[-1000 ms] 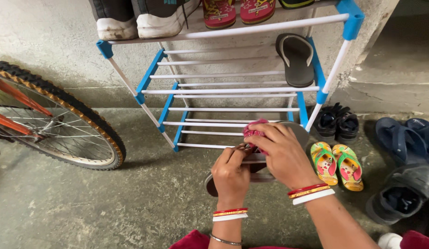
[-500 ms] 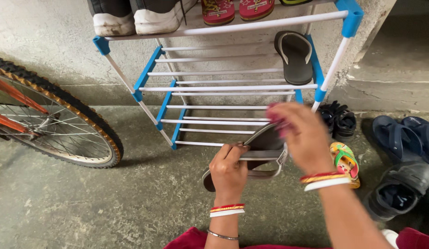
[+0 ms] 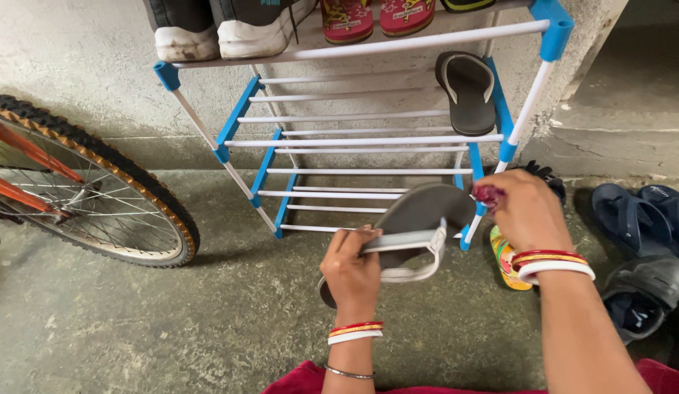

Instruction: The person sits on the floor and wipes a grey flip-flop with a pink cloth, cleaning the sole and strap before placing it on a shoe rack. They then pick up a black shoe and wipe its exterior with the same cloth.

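My left hand [image 3: 352,271] grips a grey flip-flop [image 3: 420,213] with a pale strap, holding it tilted up above the concrete floor in front of the shoe rack [image 3: 369,142]. My right hand [image 3: 526,211] is off to the right of the flip-flop's toe end, closed around a crumpled pink cloth [image 3: 488,195]. Both wrists wear red and white bangles. On the rack's second shelf lies a matching dark flip-flop [image 3: 467,91].
A bicycle wheel [image 3: 84,190] stands at the left. Sneakers [image 3: 223,33] and pink sandals [image 3: 376,16] sit on the top shelf. Small green-yellow sandals [image 3: 506,263], black sandals [image 3: 547,177] and dark blue shoes [image 3: 642,219] lie on the floor at right.
My right hand with the pink cloth has left the flip-flop's surface and swung off to the right. My left hand has tipped the flip-flop up, showing its sole.
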